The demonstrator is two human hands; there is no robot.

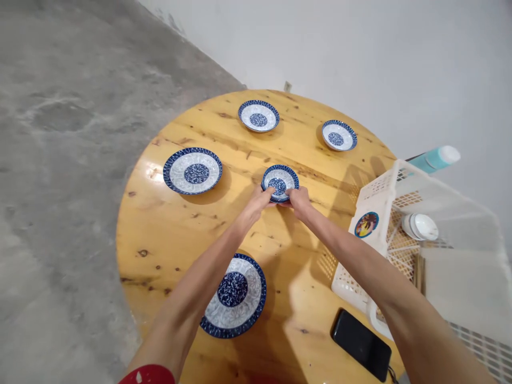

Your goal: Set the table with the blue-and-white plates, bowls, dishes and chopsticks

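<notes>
Both my hands grip a small stack of blue-and-white saucers (280, 175) over the middle of the round wooden table (160, 229). My left hand (261, 200) holds the stack's near left edge, thumb on top. On the near right edge is my right hand (298, 199), its thumb also over the rim. The fingers beneath the stack are mostly hidden. Around the stack lie larger patterned plates: a left plate (192, 171), a far plate (258, 116), a far right plate (339, 135) and a near plate (240, 296), partly covered by my left forearm.
A white plastic basket (372, 192) stands at the table's right side, with white bowls (420, 226) and chopstick-like sticks (418, 273) inside. Behind it leans a turquoise cylinder (434, 159). A black phone (362, 344) lies near my right forearm. A white wall (320, 48) rises beyond the table.
</notes>
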